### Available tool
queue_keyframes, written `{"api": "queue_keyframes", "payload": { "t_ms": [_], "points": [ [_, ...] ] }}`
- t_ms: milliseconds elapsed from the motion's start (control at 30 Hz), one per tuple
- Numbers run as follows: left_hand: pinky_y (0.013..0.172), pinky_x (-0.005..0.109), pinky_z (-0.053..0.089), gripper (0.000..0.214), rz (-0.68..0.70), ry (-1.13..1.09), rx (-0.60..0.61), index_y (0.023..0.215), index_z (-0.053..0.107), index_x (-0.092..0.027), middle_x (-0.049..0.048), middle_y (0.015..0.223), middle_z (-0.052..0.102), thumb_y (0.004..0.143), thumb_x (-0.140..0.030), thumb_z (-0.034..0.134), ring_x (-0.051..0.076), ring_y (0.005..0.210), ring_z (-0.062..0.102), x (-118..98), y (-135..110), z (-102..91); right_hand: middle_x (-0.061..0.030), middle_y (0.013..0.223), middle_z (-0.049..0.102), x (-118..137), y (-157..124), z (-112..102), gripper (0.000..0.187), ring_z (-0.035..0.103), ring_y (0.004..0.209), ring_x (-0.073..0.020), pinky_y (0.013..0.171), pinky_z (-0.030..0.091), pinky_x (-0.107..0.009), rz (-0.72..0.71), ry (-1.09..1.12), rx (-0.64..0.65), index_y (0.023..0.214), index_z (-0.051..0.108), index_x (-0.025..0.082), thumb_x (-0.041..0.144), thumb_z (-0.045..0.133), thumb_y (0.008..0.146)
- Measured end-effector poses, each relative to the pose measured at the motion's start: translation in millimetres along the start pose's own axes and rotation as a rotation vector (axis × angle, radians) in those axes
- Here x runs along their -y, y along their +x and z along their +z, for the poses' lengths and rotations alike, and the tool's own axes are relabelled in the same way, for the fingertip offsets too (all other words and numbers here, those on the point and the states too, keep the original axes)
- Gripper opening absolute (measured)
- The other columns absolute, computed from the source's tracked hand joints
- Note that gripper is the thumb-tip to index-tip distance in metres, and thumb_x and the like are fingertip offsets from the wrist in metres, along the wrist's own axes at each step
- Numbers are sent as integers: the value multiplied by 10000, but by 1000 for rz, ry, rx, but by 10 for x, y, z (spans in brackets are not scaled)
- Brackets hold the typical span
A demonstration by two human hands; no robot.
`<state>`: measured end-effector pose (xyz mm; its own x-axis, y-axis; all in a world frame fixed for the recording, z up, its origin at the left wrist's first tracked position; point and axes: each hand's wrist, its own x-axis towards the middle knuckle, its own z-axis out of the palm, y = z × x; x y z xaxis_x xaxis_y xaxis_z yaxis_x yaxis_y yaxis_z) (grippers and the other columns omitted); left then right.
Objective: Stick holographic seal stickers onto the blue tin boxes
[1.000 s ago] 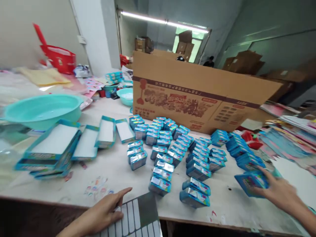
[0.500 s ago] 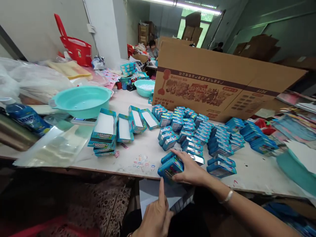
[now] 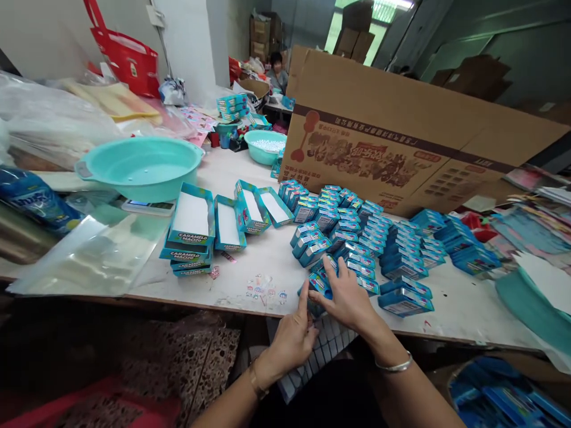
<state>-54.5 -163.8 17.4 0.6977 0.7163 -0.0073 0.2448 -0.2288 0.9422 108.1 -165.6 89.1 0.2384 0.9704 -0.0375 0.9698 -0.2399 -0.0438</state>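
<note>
Small blue candy boxes marked like the CARAMELO ones stand at the table's front edge, between my hands. My right hand grips them from the right, thumb on the near side and fingers spread over the far side. My left hand is at their left front corner, its index finger raised along the side and the other fingers curled below the table edge; it seems to pinch the near box. Rows of filled-looking small blue boxes stand just beyond. Stickers lie to the left on the table.
Open teal trays with white inside are stacked at left, near a big teal basin. A large cardboard carton stands behind the rows. A box of blue packs sits lower right. Another person sits far back.
My left hand has risen to the boxes and now touches them. My right hand has shifted slightly right, its fingers more spread. The view has tilted downward.
</note>
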Motion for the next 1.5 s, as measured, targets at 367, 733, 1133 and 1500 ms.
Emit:
{"api": "queue_keyframes", "payload": {
  "t_ms": [367, 733, 1133, 1500],
  "points": [
    [669, 281, 399, 1004, -173, -270, -167, 1549, -193, -99, -21, 786, 525, 835, -113, 514, 164, 702, 519, -129, -140, 476, -300, 1555, 333, -15, 20, 107, 936, 471, 1274, -486, 802, 557, -560, -49, 80, -80, 1518, 399, 156, 753, 559, 815],
    [711, 303, 406, 843, -146, -219, -126, 1519, 176, -129, -36, 764, 490, 793, -208, 597, 169, 712, 494, 18, 173, 11, -258, 1628, 212, -56, -50, -284, 680, 666, 1120, -426, 867, 538, -546, 6, 154, 123, 1581, 285, 215, 552, 376, 997],
    [581, 234, 375, 953, -177, -105, 326, 1529, 223, -149, -85, 688, 509, 734, -230, 743, 119, 622, 472, -7, 362, -1013, -200, 1647, 192, -159, -440, 91, 656, 485, 1373, -371, 893, 582, -468, -228, 701, -171, 1569, 292, 259, 416, 520, 974],
    [960, 350, 502, 532, -122, -440, 767, 1325, 628, -223, 74, 1268, 672, 847, -440, 717, 245, 1130, 617, -649, -43, -812, -20, 903, 727, -459, -808, -135, 432, 701, 800, -173, 719, 576, -292, -55, 1463, 310, 1319, 552, 268, 415, 636, 922]
  ]
}}
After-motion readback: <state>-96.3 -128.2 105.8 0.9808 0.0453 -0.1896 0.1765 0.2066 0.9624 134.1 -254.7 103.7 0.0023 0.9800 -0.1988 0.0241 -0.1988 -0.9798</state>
